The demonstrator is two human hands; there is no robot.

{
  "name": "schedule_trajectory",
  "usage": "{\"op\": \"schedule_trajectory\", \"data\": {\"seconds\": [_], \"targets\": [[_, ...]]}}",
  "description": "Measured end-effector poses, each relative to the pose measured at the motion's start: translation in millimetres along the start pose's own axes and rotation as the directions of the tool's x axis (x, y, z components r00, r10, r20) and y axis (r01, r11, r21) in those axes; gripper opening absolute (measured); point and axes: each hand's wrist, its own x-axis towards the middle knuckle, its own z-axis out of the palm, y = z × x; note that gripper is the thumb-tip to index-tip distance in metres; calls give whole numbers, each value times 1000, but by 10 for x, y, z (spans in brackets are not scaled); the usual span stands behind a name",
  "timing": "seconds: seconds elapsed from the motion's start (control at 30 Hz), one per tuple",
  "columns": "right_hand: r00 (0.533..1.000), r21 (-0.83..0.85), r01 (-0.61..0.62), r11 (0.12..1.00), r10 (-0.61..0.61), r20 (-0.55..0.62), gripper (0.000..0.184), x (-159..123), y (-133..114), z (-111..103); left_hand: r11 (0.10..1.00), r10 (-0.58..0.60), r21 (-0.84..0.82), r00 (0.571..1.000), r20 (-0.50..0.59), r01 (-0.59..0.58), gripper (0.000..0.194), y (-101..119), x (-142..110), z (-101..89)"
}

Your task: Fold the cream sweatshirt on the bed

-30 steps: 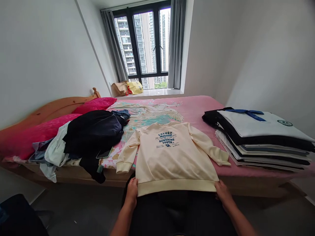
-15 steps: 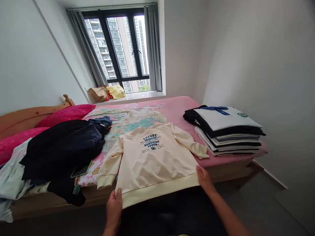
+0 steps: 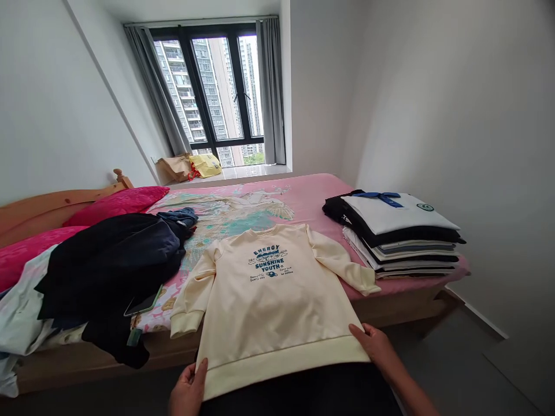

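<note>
A cream sweatshirt (image 3: 277,306) with blue-green lettering lies front side up, its collar and sleeves on the bed and its lower part stretched out past the bed's near edge. My left hand (image 3: 188,388) pinches the left end of the ribbed hem, thumb on top. At the hem's right end, my right hand (image 3: 378,345) grips the fabric in the same way. The hem is held taut between both hands, above my dark-clothed lap. Both sleeves spread outward, the right cuff reaching the bed's edge near the folded stack.
To the right on the bed (image 3: 312,193) stands a tall stack of folded clothes (image 3: 403,214). A heap of dark clothes (image 3: 117,260) lies at the left, with a phone (image 3: 143,301) beside it. Pink pillows (image 3: 117,205) rest by the wooden headboard (image 3: 65,202). Bags (image 3: 203,166) sit on the windowsill.
Both hands have pulled the hem down and toward me, the right one also moving right. The sweatshirt has slid nearer and lies smoother, its body drawn out longer.
</note>
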Motion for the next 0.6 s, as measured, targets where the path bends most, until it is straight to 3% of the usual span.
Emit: {"op": "schedule_trajectory", "data": {"seconds": [0.13, 0.2, 0.23, 0.27, 0.33, 0.43, 0.53, 0.6], "targets": [[986, 193, -42, 980, 9, 168, 43, -229, -245, 132, 981, 189, 59, 975, -120, -183, 63, 238, -256, 86], [976, 255, -26, 967, -30, 215, 41, -382, -423, 272, 947, 318, -29, 948, -33, -319, 63, 457, -559, 266], [972, 276, -6, 961, -60, 227, 40, -460, -520, 354, 911, 410, -70, 910, 59, -406, 61, 579, -738, 387], [966, 295, 18, 955, -93, 240, 39, -535, -619, 440, 852, 523, -110, 840, 144, -512, 59, 701, -920, 519], [949, 338, 62, 939, -160, 271, 39, -668, -807, 605, 686, 724, -153, 646, 241, -712, 65, 920, -1247, 787], [925, 354, 121, 927, -235, 300, 40, -809, -1023, 792, 460, 874, -113, 426, 235, -881, 77, 1136, -1529, 1094], [916, 343, 191, 920, -292, 275, 41, -888, -1136, 895, 313, 938, -10, 307, 158, -950, 71, 1195, -1575, 1238], [914, 362, 212, 908, -315, 256, 42, -923, -1163, 946, 269, 958, 67, 274, 84, -961, 66, 1168, -1550, 1263]]}}
